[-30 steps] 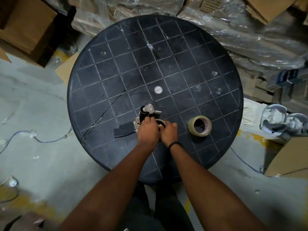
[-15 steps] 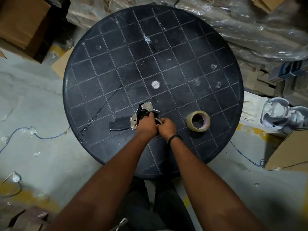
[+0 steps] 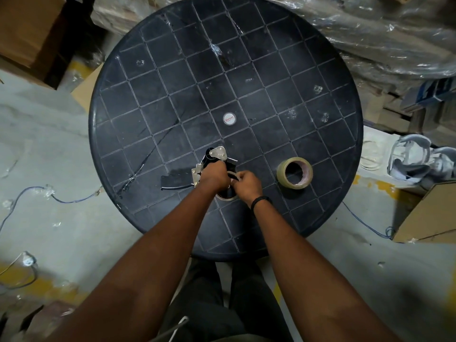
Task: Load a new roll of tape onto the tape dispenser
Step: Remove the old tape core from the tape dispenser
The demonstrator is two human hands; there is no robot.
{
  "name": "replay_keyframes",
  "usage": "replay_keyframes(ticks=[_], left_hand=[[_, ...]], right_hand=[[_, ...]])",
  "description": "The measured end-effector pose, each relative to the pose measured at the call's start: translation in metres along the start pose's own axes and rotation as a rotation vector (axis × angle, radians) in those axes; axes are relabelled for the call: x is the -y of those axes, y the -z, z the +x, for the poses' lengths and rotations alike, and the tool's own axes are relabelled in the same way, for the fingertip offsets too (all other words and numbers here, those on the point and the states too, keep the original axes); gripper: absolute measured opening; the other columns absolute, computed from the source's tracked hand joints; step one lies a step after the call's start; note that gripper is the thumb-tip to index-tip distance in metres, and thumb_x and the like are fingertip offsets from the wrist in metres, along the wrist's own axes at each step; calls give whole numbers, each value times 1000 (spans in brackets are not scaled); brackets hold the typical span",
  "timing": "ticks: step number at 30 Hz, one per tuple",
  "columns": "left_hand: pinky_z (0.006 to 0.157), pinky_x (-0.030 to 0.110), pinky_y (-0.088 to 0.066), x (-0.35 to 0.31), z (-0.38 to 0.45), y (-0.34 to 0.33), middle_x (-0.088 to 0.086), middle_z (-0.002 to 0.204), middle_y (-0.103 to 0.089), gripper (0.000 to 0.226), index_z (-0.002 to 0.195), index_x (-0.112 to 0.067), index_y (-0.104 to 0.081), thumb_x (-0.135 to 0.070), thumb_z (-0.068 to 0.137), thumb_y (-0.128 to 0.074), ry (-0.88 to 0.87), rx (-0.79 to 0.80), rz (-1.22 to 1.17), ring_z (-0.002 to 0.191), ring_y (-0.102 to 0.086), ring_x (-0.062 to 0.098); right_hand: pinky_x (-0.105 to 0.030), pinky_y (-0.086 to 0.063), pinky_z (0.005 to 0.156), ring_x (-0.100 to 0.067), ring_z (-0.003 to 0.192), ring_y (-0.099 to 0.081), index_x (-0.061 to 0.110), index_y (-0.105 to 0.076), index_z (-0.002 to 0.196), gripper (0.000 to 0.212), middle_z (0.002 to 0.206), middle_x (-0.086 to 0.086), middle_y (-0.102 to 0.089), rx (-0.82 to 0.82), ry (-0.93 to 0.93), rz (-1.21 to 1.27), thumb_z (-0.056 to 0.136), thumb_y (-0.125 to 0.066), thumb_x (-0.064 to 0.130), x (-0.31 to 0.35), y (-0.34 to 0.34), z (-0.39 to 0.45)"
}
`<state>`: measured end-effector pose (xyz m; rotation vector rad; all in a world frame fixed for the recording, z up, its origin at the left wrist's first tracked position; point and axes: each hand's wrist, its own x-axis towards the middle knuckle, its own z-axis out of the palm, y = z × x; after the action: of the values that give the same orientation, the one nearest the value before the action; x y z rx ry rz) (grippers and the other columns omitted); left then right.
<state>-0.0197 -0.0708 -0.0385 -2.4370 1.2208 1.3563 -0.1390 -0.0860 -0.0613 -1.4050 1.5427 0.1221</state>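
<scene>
on the round table, both hands at the dispenser

on the near part of the black table lies the tape dispenser. the left hand is closed around its body. the right hand pinches a thin ring at the dispenser. the new tape roll lies flat to the right, apart from both hands.

Only 1 view was given: a wide-angle camera worn on the head, which looked almost straight down from above. The round black grid-patterned plastic table filled the upper middle of the frame, both forearms reached in from the bottom edge, and grey concrete floor curved around.
</scene>
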Motion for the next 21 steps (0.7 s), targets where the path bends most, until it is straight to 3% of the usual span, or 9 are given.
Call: replay_keyframes(ticks=[5,11,16,21], left_hand=[[84,37,-51,3,2,-3,19,110,-70,29,107,-2,-66,-20,85,-71,-7,-22,-3,106,-66,34],[89,39,-50,7,2,-13,22,119,-64,41,115,-4,-61,-28,84,-73,-16,-66,8,111,-62,36],[98,45,-48,5,-5,-15,25,128,-54,45,126,-3,-52,-21,88,-66,4,-120,24,118,-55,41],[91,43,-49,4,-16,-21,21,128,-53,34,123,-6,-57,-11,89,-59,-35,-230,52,114,-56,38]], right_hand=[[-36,-54,88,-26,99,-68,6,-73,99,23,100,-14,-75,-21,-18,13,83,-74,22,2,-1,3],[-31,-53,91,-26,104,-68,6,-70,109,30,110,-13,-73,-38,-51,37,83,-76,21,2,-3,4],[-25,-50,81,-27,103,-67,5,-66,108,29,109,-13,-70,-76,-58,32,80,-73,8,9,-4,-3],[-19,-36,73,-29,101,-63,6,-64,102,26,109,-15,-67,-148,-44,10,78,-60,-3,18,-4,-14]])
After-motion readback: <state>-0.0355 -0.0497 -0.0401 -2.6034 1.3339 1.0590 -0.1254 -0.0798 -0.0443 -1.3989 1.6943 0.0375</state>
